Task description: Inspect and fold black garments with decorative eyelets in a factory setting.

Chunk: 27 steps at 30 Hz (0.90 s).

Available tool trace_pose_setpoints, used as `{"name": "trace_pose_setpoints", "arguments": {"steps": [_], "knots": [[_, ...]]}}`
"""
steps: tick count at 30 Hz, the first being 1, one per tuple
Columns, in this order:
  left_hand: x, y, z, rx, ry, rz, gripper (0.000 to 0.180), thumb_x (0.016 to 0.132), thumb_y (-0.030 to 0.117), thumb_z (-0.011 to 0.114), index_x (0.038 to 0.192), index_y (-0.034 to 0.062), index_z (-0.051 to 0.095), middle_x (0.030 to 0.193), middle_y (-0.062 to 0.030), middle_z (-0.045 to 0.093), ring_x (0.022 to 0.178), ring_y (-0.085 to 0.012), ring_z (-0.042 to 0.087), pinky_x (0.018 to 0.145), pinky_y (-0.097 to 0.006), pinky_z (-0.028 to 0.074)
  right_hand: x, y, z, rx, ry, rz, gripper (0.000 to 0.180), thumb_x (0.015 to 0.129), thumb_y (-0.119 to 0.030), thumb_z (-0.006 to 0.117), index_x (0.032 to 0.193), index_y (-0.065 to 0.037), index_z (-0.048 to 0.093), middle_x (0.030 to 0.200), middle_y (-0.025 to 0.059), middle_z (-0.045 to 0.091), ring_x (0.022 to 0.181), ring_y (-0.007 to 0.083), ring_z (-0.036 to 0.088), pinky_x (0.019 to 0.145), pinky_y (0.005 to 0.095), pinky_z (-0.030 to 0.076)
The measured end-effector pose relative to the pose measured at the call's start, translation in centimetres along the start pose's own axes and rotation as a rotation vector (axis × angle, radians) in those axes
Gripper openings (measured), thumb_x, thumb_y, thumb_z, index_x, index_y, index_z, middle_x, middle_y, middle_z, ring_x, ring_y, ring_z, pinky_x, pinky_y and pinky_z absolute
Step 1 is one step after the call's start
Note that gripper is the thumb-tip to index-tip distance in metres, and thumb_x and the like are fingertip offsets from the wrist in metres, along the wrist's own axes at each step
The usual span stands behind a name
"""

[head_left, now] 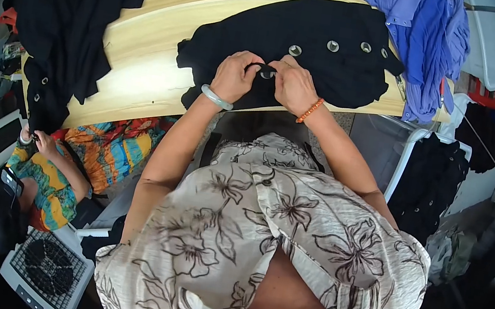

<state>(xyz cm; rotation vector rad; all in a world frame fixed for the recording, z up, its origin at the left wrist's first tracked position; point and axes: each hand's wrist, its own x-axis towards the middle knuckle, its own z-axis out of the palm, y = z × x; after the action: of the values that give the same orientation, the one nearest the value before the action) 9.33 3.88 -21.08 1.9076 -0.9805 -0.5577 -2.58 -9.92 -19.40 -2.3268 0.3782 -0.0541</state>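
Note:
A black garment (247, 31) with a row of large shiny round buttons lies spread on the wooden table in front of me. At its near edge, my left hand (234, 78) is closed in a pinch on the black cloth. Just to the right, my right hand (297, 88) also pinches the fabric, its fingertips beside a shiny button (266, 75). The fingertips of both hands almost meet there, and they partly hide the button. Farther back on the cloth, another round button (294, 50) lies face up.
Another black garment (70, 3) hangs over the table's left end, where a person in a colourful patterned outfit (54, 188) handles its lower part. Blue-purple clothing (423, 46) is heaped at the right. A white-rimmed bin (403, 160) holds dark clothes. A grey fan (47, 272) stands lower left.

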Motion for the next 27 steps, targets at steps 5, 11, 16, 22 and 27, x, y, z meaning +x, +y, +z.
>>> {"name": "trace_pose_setpoints", "arguments": {"steps": [5, 11, 16, 22, 27], "knots": [[0.3, -1.3, -0.1, -0.232, -0.099, -0.094, 0.011, 0.085, 0.005, 0.061, 0.094, -0.0008, 0.064, 0.084, -0.0130, 0.064, 0.072, -0.0220, 0.062, 0.066, -0.029, 0.047, 0.1, 0.7, -0.9, 0.098, 0.034, -0.044, 0.018, 0.080, -0.003, 0.059, 0.094, -0.001, 0.069, 0.084, 0.0156, 0.062, 0.076, 0.0356, 0.063, 0.071, 0.0428, 0.051], [0.9, -1.8, -0.7, -0.282, -0.272, -0.110, 0.015, 0.083, 0.012, 0.069, 0.088, -0.0012, 0.064, 0.078, -0.0083, 0.065, 0.071, -0.0118, 0.057, 0.066, -0.026, 0.046, -0.8, 0.7, -2.2, 0.178, -0.139, 0.142, 0.024, 0.084, -0.024, 0.066, 0.092, -0.001, 0.068, 0.078, 0.0135, 0.065, 0.064, 0.0255, 0.065, 0.059, 0.0352, 0.050], [1.3, -0.4, -1.2, 0.028, -0.184, -0.120, 0.023, 0.073, 0.017, 0.079, 0.079, 0.0020, 0.062, 0.076, -0.0087, 0.064, 0.071, -0.0200, 0.062, 0.066, -0.031, 0.048, -3.3, 2.0, -5.1, -0.227, -0.160, 0.221, 0.023, 0.084, -0.026, 0.065, 0.094, -0.005, 0.068, 0.092, 0.0144, 0.066, 0.085, 0.0347, 0.065, 0.076, 0.0445, 0.052], [4.1, 4.1, 2.4, 0.166, 0.002, 0.187, 0.021, 0.074, 0.001, 0.066, 0.094, 0.0036, 0.064, 0.092, -0.0141, 0.061, 0.089, -0.0348, 0.056, 0.079, -0.042, 0.046, -4.6, 1.7, -5.1, -0.170, 0.107, 0.144, 0.014, 0.085, -0.015, 0.059, 0.097, -0.010, 0.065, 0.087, 0.0134, 0.066, 0.079, 0.0343, 0.065, 0.067, 0.0445, 0.052], [7.0, 1.9, 6.7, 0.223, -0.085, 0.004, 0.020, 0.071, 0.009, 0.072, 0.088, 0.0023, 0.065, 0.084, -0.0163, 0.061, 0.078, -0.0325, 0.062, 0.071, -0.041, 0.051, -3.6, 1.7, -4.2, -0.066, 0.184, 0.121, 0.011, 0.081, -0.010, 0.061, 0.091, -0.007, 0.065, 0.088, 0.0140, 0.060, 0.077, 0.0381, 0.063, 0.068, 0.0480, 0.052]]}}
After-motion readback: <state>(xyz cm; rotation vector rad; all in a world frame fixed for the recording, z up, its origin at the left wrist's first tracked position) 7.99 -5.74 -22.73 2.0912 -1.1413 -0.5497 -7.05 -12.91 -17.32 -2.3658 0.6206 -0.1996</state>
